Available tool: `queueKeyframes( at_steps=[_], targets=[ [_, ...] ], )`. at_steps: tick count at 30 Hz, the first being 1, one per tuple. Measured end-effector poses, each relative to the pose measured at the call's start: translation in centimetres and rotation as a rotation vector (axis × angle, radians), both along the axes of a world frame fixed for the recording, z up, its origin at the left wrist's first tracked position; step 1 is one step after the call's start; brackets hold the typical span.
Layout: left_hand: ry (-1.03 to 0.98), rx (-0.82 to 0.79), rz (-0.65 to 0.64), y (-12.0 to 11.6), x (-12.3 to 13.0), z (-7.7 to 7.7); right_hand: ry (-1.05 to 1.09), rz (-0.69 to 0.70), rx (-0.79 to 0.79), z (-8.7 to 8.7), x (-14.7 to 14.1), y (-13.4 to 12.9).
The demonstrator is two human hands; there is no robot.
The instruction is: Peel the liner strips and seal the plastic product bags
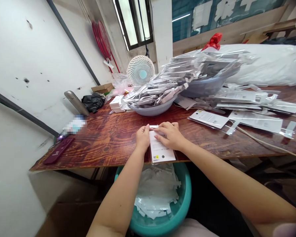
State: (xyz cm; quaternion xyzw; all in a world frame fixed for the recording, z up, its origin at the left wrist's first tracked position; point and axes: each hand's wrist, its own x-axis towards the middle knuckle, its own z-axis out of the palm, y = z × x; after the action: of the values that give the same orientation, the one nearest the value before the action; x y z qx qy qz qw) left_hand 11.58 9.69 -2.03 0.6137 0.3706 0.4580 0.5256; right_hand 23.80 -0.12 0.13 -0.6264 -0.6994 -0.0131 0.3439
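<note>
A clear plastic packet point(162, 152) with a printed white card inside lies flat at the table's front edge. My left hand point(143, 137) pinches its far left corner between thumb and fingers. From the right, my right hand point(171, 135) grips the far end of the same packet, its fingers bent over the surface. Part of that end is hidden under my fingers. Below the table edge stands a teal tub point(186, 197) holding white paper or plastic strips point(155, 192).
Grey basins point(150, 110) heaped with packets point(160, 89) stand behind my hands. More packets point(209, 118) and a white cable point(266, 144) lie to the right. A fan point(141, 70) stands at the back, a dark red phone-like object point(59, 150) at the left.
</note>
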Motion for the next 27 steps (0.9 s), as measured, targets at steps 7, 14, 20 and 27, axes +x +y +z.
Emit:
queueKeyframes(
  at_steps=[7,14,20,27],
  targets=[
    [0.024,-0.018,0.059,0.6,0.1,-0.8,0.047,0.064,-0.072,0.2,0.0,0.2],
    [0.010,-0.060,0.087,0.9,-0.1,-1.0,0.163,0.156,-0.167,0.2,0.4,0.5],
    [-0.063,-0.106,0.061,0.3,-0.1,-0.1,0.086,0.128,-0.032,0.2,0.5,0.1],
    [-0.098,-0.109,0.201,-0.2,-0.2,0.1,-0.013,-0.086,0.256,1.0,0.3,-1.2]
  ],
)
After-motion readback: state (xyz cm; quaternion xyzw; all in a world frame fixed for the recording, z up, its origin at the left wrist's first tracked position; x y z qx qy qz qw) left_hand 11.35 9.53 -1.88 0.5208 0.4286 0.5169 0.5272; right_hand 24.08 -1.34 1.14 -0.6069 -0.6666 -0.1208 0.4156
